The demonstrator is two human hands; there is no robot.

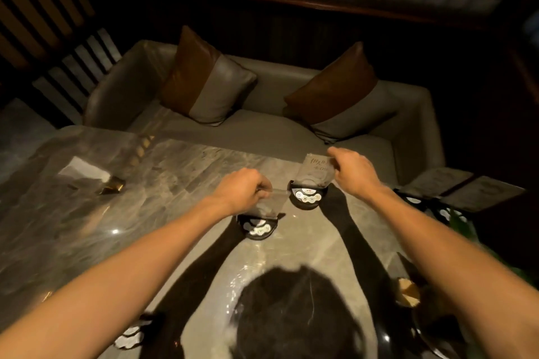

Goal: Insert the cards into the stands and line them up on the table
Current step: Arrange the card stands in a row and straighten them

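Note:
Two round black stands with white buttons sit on the marble table (175, 178). In the nearer stand (258, 227) stands a clear card (269, 204), and my left hand (243, 188) pinches its top edge. The farther stand (307, 197) holds a clear card with writing (316, 170), tilted a little, which my right hand (354, 170) grips by its upper right corner. A third stand (132, 332) without a card lies near the table's front edge on the left.
More stands with cards (455, 192) are at the table's right edge. A folded white paper and a small gold object (112, 183) lie at the left. A dark plate with food (408, 294) is at the right front. A sofa with two cushions (262, 114) stands behind the table.

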